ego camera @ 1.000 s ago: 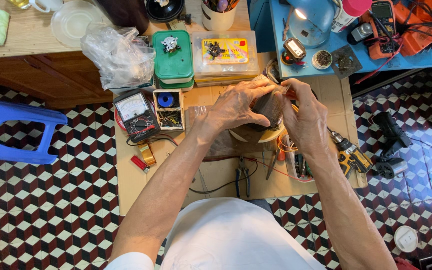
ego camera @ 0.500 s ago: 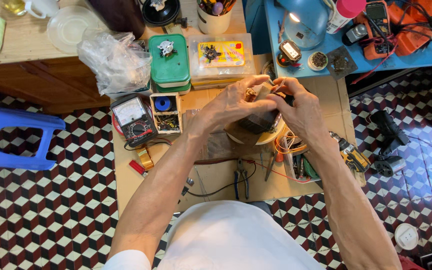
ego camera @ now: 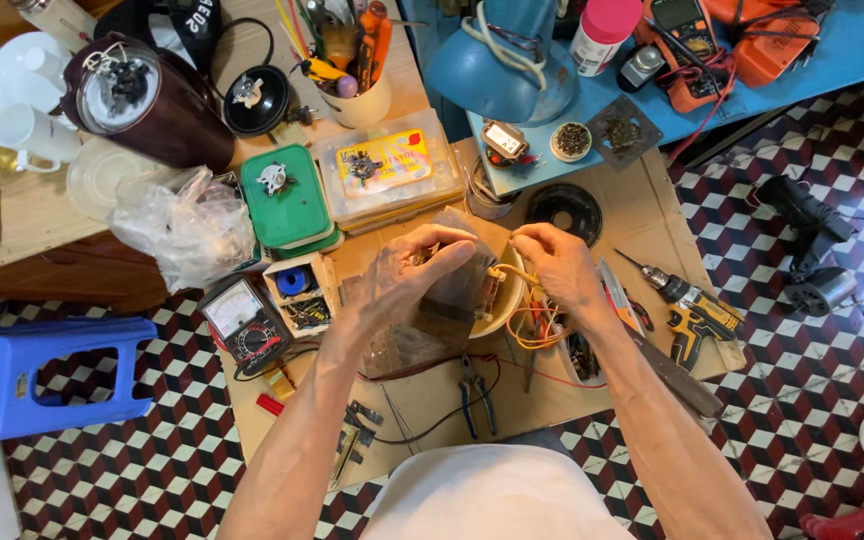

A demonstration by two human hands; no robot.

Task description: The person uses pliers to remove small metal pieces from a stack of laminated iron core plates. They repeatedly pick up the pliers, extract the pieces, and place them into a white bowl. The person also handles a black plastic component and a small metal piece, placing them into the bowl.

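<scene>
While fingers pinch perhaps a brown casing, cluttered cardboard worktop, checkered floor.

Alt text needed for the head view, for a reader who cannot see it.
Seen from above, a person's left hand grips a brownish see-through housing while the right hand pinches yellow wires at its side. Around them on a cardboard mat: a multimeter, pliers, a cordless drill.
</scene>
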